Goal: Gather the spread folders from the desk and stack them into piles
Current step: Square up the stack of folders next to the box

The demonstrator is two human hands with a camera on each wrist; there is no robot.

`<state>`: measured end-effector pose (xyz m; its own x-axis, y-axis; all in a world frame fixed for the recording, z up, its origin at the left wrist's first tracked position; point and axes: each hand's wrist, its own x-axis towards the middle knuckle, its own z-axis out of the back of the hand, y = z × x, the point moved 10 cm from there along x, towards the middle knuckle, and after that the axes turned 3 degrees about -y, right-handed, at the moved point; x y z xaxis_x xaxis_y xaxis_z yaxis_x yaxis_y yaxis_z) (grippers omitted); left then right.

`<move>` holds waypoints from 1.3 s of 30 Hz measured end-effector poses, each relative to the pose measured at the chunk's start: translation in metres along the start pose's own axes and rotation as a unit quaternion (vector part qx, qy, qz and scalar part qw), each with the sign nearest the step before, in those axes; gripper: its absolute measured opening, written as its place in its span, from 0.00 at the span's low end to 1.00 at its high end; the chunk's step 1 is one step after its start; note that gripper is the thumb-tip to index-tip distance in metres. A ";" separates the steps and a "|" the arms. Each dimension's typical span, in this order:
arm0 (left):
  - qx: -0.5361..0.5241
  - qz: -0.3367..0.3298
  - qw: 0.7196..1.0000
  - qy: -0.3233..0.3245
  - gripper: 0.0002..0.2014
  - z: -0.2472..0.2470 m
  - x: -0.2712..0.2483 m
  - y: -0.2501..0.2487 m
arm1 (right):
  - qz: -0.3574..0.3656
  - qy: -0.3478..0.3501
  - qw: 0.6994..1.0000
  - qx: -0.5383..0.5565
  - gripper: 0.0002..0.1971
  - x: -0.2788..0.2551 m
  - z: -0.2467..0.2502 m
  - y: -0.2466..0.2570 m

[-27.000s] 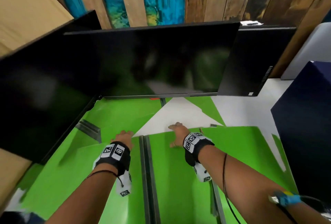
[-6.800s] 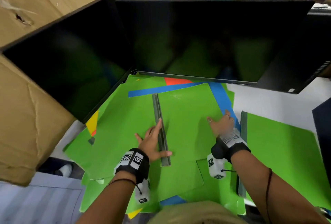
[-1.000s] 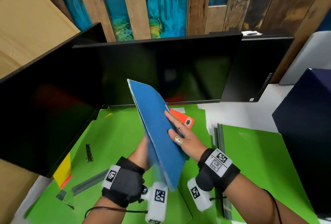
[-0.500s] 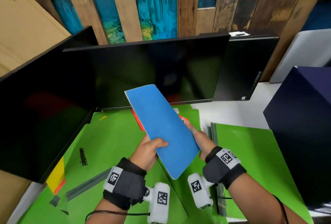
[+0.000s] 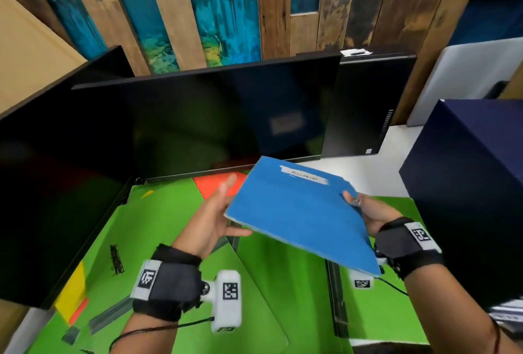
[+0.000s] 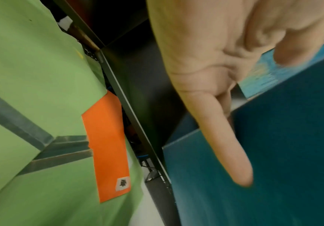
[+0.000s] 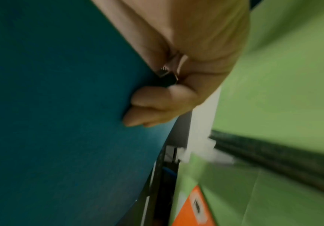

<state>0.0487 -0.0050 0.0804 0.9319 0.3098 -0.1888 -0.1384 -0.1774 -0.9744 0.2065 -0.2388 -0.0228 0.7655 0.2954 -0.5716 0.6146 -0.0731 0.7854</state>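
A blue folder (image 5: 300,212) with a white label strip hangs tilted above the desk. My right hand (image 5: 366,212) grips its right edge, thumb on top and fingers curled beneath (image 7: 153,110). My left hand (image 5: 226,212) is spread at the folder's left edge; its fingers (image 6: 225,145) lie straight along the blue underside (image 6: 283,160). Green folders (image 5: 158,226) with grey spines cover the desk below, with another green one (image 5: 376,314) to the right. An orange folder (image 5: 218,185) peeks out under the monitor, and a yellow one (image 5: 70,288) shows at the left.
Two dark monitors (image 5: 198,121) stand close behind and to the left of the folders. A black computer tower (image 5: 365,104) is at the back right, and a dark blue box (image 5: 467,198) crowds the right side. White desk (image 5: 376,169) shows behind the folders.
The blue folder has turned from on edge to nearly flat and moved right. My left hand has let go of its grip and now lies spread at the edge; the right still holds it.
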 end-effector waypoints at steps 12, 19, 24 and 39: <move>0.410 0.058 0.907 0.079 0.20 -0.057 0.050 0.139 | 0.118 -0.246 0.788 -0.552 0.33 -0.008 0.095 0.027; 0.491 0.120 0.840 0.195 0.42 -0.104 0.030 0.179 | -0.021 -0.163 0.750 -0.641 0.55 0.001 0.129 -0.037; 0.502 0.119 0.833 0.201 0.38 -0.113 0.034 0.168 | 0.018 -0.160 0.746 -0.647 0.40 -0.001 0.135 -0.036; 0.649 0.069 0.705 0.278 0.34 -0.166 0.027 0.188 | -0.068 -0.099 0.690 -0.713 0.57 0.011 0.111 -0.062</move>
<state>0.1038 -0.1849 -0.0875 0.8173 -0.1039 -0.5667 -0.0948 0.9459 -0.3103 0.1979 -0.3363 -0.1046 0.8169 0.0615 -0.5735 -0.0221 0.9969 0.0754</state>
